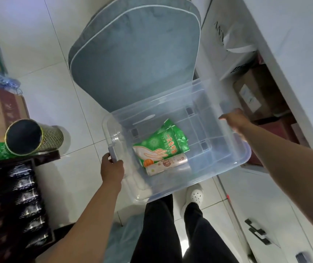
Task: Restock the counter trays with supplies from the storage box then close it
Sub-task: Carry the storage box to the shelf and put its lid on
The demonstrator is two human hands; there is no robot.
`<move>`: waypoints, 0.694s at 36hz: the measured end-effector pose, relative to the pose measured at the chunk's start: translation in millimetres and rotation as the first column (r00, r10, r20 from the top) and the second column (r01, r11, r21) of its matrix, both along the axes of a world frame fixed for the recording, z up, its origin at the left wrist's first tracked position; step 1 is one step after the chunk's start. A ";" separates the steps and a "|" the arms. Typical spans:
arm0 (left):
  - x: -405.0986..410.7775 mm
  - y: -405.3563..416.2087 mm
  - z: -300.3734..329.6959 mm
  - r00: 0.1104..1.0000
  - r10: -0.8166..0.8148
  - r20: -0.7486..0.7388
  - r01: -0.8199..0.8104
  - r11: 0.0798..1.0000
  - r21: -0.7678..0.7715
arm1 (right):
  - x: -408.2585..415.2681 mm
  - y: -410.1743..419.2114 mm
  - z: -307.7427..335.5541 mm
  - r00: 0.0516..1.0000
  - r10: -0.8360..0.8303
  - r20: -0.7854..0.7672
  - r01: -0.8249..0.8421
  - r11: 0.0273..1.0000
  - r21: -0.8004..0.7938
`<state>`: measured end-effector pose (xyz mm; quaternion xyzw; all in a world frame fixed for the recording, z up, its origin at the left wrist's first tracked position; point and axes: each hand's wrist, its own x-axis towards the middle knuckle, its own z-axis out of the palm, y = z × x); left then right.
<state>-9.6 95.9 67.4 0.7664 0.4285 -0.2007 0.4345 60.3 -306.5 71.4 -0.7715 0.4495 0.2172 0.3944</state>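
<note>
A clear plastic storage box [233, 156] without a lid is held above the tiled floor in front of me. My left hand [112, 170] grips the grey latch handle on its left end. My right hand [234, 120] holds the rim at its right end, fingers curled over the edge. Inside lie a green pack of disposable gloves [163, 143] and a pale roll of bags [168, 165] against the near wall. The rest of the box floor is bare.
A grey cushioned chair seat [132, 59] is just beyond the box. Stacked cartons, a round tin [32, 137] and a dark tray of packets [15, 202] line the left. White cabinets [265, 215] and an open shelf with cardboard boxes [254, 93] stand on the right.
</note>
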 end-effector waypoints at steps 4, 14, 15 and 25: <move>0.4 12.5 -0.1 0.999 0.037 -0.032 -0.040 0.994 -0.100 | -21.0 13.0 10.5 0.997 -0.033 0.065 0.036 0.998 -0.048; -3.8 63.2 -10.0 0.950 0.253 -0.185 -0.297 0.915 -0.273 | -60.5 33.6 56.7 0.966 -0.199 0.163 0.201 0.980 0.007; -7.6 65.5 -10.0 0.945 0.267 -0.189 -0.312 0.910 -0.274 | -64.8 34.9 61.3 0.962 -0.203 0.180 0.199 0.979 0.037; -41.2 97.0 -0.4 0.972 0.173 -0.157 -0.207 0.951 -0.230 | -126.6 38.4 104.4 0.986 -0.066 0.152 0.028 0.970 0.240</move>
